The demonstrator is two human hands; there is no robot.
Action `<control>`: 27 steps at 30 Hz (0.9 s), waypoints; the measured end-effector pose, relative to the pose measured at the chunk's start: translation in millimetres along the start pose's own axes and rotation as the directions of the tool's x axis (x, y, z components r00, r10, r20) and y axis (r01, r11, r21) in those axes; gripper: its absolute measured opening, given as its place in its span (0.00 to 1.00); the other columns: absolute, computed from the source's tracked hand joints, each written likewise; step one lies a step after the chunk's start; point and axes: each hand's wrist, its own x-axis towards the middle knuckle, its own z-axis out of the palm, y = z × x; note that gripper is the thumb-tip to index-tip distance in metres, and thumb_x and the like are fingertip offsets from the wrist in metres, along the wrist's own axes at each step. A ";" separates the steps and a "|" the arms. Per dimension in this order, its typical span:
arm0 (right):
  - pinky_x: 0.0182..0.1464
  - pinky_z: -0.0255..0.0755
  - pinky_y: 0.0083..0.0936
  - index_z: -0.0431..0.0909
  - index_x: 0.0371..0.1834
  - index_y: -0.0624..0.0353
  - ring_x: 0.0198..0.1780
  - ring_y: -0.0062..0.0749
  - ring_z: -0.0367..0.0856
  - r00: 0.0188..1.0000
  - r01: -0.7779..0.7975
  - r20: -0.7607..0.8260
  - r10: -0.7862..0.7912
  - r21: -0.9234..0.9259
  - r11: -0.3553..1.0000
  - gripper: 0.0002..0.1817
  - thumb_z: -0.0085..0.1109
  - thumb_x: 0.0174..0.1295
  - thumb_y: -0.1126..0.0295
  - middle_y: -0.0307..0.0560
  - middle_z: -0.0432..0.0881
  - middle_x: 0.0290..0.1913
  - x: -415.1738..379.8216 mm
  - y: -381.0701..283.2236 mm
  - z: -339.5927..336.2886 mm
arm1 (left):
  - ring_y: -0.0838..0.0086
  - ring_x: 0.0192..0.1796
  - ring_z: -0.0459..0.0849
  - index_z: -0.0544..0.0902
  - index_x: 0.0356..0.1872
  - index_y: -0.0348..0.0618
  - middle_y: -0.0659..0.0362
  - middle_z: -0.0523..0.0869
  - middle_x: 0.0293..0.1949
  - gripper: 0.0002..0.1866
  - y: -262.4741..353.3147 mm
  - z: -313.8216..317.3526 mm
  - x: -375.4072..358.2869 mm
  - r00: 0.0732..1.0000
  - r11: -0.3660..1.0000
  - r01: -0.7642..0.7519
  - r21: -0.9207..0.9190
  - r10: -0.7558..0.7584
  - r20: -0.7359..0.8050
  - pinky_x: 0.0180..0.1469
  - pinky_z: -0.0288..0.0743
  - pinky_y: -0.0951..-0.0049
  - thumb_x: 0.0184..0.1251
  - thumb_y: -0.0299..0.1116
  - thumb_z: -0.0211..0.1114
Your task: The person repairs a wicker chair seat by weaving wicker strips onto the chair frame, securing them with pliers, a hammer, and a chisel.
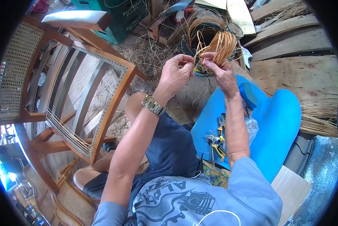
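A looped bundle of tan cane strands (222, 46) hangs from my right hand (224, 73), whose thumb and fingers are closed on it. Close beside it, my left hand (176, 73), with a metal watch on the wrist, has its fingertips pinched together. Thin strands pass near those fingertips, but what sits between them is too small to make out. Under the bundle stands a dark bucket (184, 47) with more coiled cane around its rim. To the left is a wooden chair frame (114, 109), its seat opening holding a few strung cane strands (69, 130) along one side.
A blue plastic seat (278, 124) at right carries pliers (221, 122), pruning shears (215, 139) and a blue block (248, 96). Cane scraps (150, 56) litter the floor. A green crate (127, 19) stands behind, with wooden boards (293, 73) at right.
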 end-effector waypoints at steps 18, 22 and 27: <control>0.58 0.71 0.24 0.83 0.53 0.59 0.51 0.22 0.80 0.995 0.066 0.075 -0.067 0.023 0.998 0.12 0.64 0.67 0.74 0.36 0.84 0.49 1.8 -0.5 2.1 | 0.87 0.33 0.78 0.85 0.44 0.37 0.66 0.85 0.32 0.15 -3.3 2.7 -3.8 0.985 0.979 -0.159 0.127 0.166 -0.043 0.33 0.72 0.84 0.75 0.42 0.66; 0.64 0.69 0.28 0.73 0.66 0.60 0.56 0.29 0.79 0.966 0.169 -0.146 -0.214 -0.270 0.948 0.27 0.68 0.65 0.70 0.43 0.81 0.55 -13.0 7.5 15.9 | 0.90 0.29 0.72 0.81 0.34 0.40 0.67 0.82 0.29 0.16 7.7 4.9 -12.2 0.967 0.983 -0.154 0.096 0.170 -0.191 0.30 0.64 0.86 0.75 0.43 0.66; 0.67 0.69 0.39 0.59 0.74 0.69 0.63 0.50 0.74 0.819 -0.055 -0.384 0.425 0.686 0.725 0.45 0.59 0.68 0.42 0.61 0.71 0.63 -49.3 98.7 11.7 | 0.87 0.27 0.75 0.78 0.29 0.44 0.68 0.79 0.25 0.16 2.6 -2.2 -3.8 0.964 0.955 -0.187 -0.230 0.134 -0.230 0.30 0.67 0.86 0.74 0.43 0.67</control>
